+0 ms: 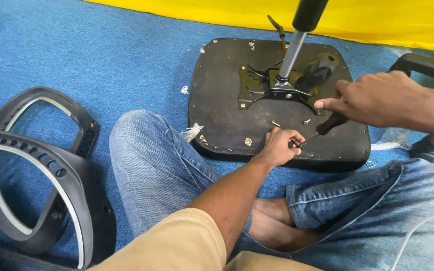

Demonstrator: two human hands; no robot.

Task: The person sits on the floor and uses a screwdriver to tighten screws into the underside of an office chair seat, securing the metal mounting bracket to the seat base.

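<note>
An upturned black chair seat (pixel 222 105) lies on the blue carpet, with a metal mounting plate (pixel 257 88) and a gas cylinder (pixel 293 52) rising from it. My right hand (pixel 388 98) grips a black-handled screwdriver (pixel 327 125) whose tip points down-left at the seat's near edge. My left hand (pixel 281 145) pinches something small at the screwdriver tip; what it holds is hidden by the fingers. Two loose screws (pixel 276 123) stand on the seat just beyond my left hand.
A black plastic chair back frame (pixel 41 165) lies on the carpet at the left. A black armrest (pixel 428 68) sits at the right edge. Yellow fabric (pixel 367 17) runs along the far side. My crossed legs in jeans (pixel 156 165) lie beneath my arms.
</note>
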